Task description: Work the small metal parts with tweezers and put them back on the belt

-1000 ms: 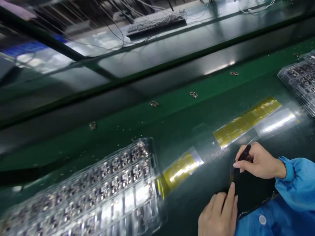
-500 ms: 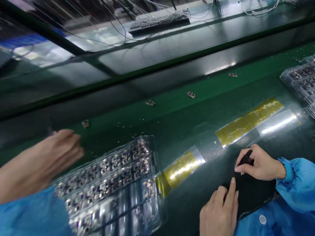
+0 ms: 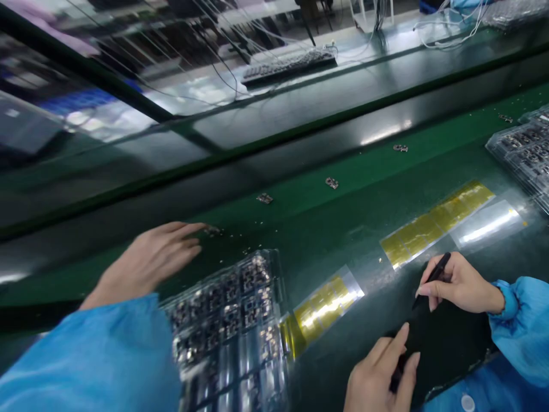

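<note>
My right hand (image 3: 457,280) grips a slim black pen-like tool (image 3: 437,272), its tip pointing down over the dark work surface (image 3: 369,320). Below and to the left is my left hand (image 3: 377,372), thumb and index finger apart, with no object visible between them. The hands do not touch. Up and left of my left hand, a strip of yellow film pieces (image 3: 319,306) lies beside a clear tray (image 3: 281,286) of small metallic parts. Another yellow strip (image 3: 435,223) lies above my right hand, next to a clear sheet (image 3: 486,223).
From the left, another person's hand (image 3: 158,257) in a blue sleeve reaches to a small part (image 3: 213,230) on the green strip (image 3: 295,200). More parts are spaced along it. A second tray (image 3: 527,149) lies at right; a keyboard (image 3: 291,66) is at the back.
My right hand has raised the tool tip away from my left index finger, and my left thumb and finger have spread. The other person's hand has moved right to a part.
</note>
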{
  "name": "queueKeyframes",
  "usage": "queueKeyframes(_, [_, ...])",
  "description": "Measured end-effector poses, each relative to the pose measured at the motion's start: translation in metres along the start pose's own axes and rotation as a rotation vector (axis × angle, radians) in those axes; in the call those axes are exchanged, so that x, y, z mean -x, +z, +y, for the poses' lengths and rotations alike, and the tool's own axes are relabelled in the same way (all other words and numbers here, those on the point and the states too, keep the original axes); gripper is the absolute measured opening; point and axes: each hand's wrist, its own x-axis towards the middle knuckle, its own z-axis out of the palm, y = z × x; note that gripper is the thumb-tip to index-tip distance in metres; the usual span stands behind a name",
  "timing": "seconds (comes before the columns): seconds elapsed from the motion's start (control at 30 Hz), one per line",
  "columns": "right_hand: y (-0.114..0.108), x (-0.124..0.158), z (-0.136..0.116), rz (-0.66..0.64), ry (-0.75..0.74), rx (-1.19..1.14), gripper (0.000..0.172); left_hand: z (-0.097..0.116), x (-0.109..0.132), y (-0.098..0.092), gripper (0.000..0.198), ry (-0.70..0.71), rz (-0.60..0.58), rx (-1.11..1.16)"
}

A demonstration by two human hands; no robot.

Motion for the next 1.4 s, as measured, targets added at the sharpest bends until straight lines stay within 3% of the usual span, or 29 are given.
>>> queueKeyframes(0.1, [-0.003,-0.009,-0.011,0.019,-0.038,-0.025,0.027,-0.009,-0.038,-0.033,0.029,-0.186,0.034,0.109])
queueKeyframes(0.23, [-0.008,-0.022,-0.027,0.059,-0.155,-0.056,0.025,-0.039,-0.133,-0.069,0.035,-0.504,0.081,0.197])
queueKeyframes(0.27, [-0.008,-0.025,-0.029,0.065,-0.177,-0.073,0.024,-0.049,-0.159,-0.074,0.037,-0.583,0.103,0.216])
queueKeyframes(0.4, [-0.007,-0.03,-0.032,0.09,-0.18,-0.15,0.022,-0.091,-0.247,-0.075,0.049,-0.666,0.193,0.133])
queueKeyframes(0.5, [-0.006,-0.031,-0.035,0.079,-0.186,-0.214,0.022,-0.115,-0.284,-0.074,0.057,-0.758,0.19,0.01])
queueKeyframes(0.6, [-0.008,-0.032,-0.041,0.073,-0.22,-0.275,0.023,-0.133,-0.3,-0.081,0.046,-0.812,0.11,-0.116])
queueKeyframes(0.8, [-0.012,-0.029,-0.047,0.077,-0.244,-0.357,0.022,-0.148,-0.294,-0.099,0.016,-0.758,0.021,-0.312])
queueKeyframes(0.93, [-0.013,-0.029,-0.047,0.111,-0.249,-0.348,0.022,-0.143,-0.29,-0.099,0.008,-0.677,0.088,-0.429])
queueKeyframes(1.07, [-0.018,-0.033,-0.044,0.185,-0.289,-0.342,0.025,-0.124,-0.281,-0.101,0.011,-0.669,0.153,-0.313])
queueKeyframes(1.13, [-0.022,-0.036,-0.041,0.232,-0.337,-0.342,0.026,-0.105,-0.262,-0.1,0.021,-0.646,0.168,-0.189])
queueKeyframes(1.23, [-0.026,-0.043,-0.035,0.298,-0.388,-0.366,0.028,-0.065,-0.212,-0.09,0.033,-0.57,0.15,0.128])
queueKeyframes(1.3, [-0.024,-0.045,-0.03,0.33,-0.389,-0.411,0.029,-0.037,-0.173,-0.074,0.039,-0.561,0.112,0.526])
queueKeyframes(1.4, [-0.014,-0.044,-0.022,0.343,-0.372,-0.452,0.029,-0.008,-0.126,-0.041,0.045,-0.658,0.021,0.855])
